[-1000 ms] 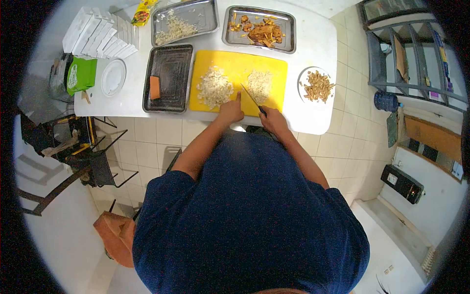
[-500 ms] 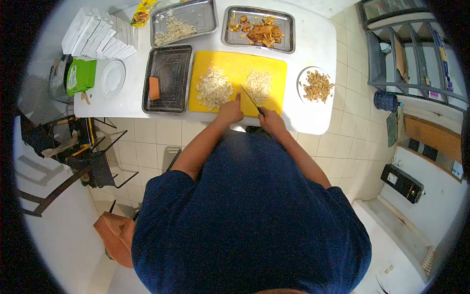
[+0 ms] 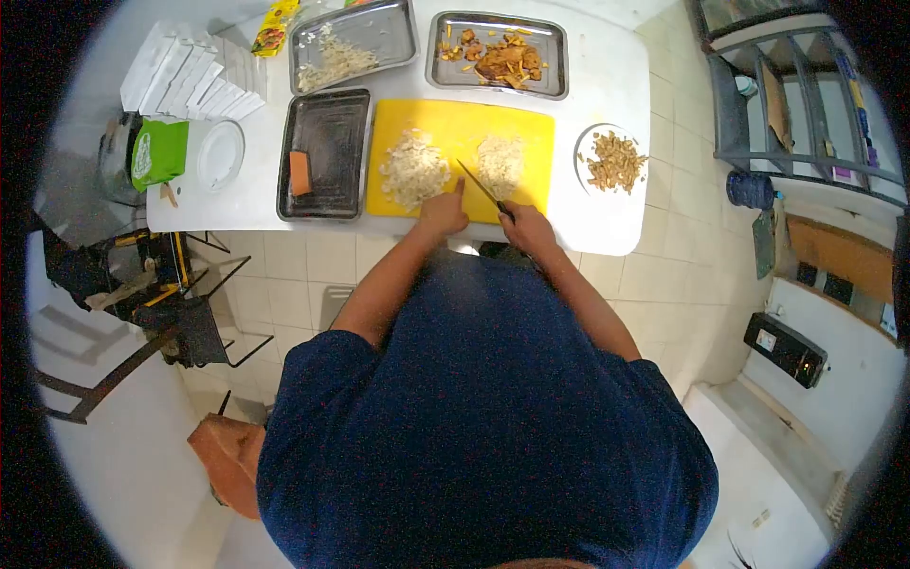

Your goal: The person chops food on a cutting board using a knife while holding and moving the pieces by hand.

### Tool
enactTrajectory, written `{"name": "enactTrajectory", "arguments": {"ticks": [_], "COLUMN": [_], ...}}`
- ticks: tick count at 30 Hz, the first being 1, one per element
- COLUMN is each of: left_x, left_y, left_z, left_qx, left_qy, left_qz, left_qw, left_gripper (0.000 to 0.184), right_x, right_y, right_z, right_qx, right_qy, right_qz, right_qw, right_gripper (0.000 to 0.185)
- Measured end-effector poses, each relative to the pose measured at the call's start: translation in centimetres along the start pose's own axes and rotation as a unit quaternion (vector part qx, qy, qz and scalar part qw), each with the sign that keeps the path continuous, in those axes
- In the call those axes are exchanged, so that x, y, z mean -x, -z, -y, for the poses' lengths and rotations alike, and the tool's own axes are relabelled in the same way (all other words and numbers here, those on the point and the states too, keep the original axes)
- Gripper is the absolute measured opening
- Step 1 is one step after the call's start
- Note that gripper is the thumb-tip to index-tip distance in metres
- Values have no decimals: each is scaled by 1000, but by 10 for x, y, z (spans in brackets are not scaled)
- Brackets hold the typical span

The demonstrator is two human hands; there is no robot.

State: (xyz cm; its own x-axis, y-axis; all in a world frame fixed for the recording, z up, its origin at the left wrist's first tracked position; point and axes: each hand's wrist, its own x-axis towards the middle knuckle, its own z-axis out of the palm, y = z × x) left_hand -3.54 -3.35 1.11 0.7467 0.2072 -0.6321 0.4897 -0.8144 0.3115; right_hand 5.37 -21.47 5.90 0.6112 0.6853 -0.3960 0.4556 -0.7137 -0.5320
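A yellow cutting board (image 3: 461,123) lies on the white table with two piles of chopped pale food on it. The larger, coarser pile (image 3: 413,171) is on the left, the finer pile (image 3: 500,166) on the right. My left hand (image 3: 442,214) rests at the board's near edge, its index finger stretched out and nothing visibly held; its other fingers are hard to see. My right hand (image 3: 529,229) is closed round the handle of a knife (image 3: 482,183). The blade slants up and left between the two piles, its tip beyond my left fingertip.
Left of the board is a dark tray (image 3: 327,123) holding an orange-brown block (image 3: 300,173). Behind stand a metal tray (image 3: 393,38) of pale pieces and another tray (image 3: 445,81) of browned food. A plate (image 3: 585,161) of brown pieces sits right; white boxes (image 3: 180,71) stand left.
The knife has swung slightly left, its tip now farther from the right pile. My right hand has shifted a little with it. My left hand stays almost in place.
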Motion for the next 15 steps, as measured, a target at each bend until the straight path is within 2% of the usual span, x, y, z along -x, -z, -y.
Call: {"name": "enactTrajectory", "arguments": {"ticks": [6,9,12,15], "left_x": [0,-1,-7,1], "left_y": [-3,-9,-7,-1], "left_z": [3,6,4,4], "left_qx": [1,-3,-2,1], "left_qy": [-9,-17,-14,-19], "left_qz": [-17,-42,-28,-27], "left_qw": [1000,999,1000,999], "left_gripper": [87,88,89,89], "right_x": [0,-2,-13,-12], "right_y": [-7,-9,-13,-3], "right_z": [-3,-1,-3,2], "right_qx": [29,12,-29,-33], "right_qy": [-30,-37,1,-11], "right_qz": [22,-4,-23,25], "right_qw": [999,999,999,999], "right_gripper": [33,33,32,32]}}
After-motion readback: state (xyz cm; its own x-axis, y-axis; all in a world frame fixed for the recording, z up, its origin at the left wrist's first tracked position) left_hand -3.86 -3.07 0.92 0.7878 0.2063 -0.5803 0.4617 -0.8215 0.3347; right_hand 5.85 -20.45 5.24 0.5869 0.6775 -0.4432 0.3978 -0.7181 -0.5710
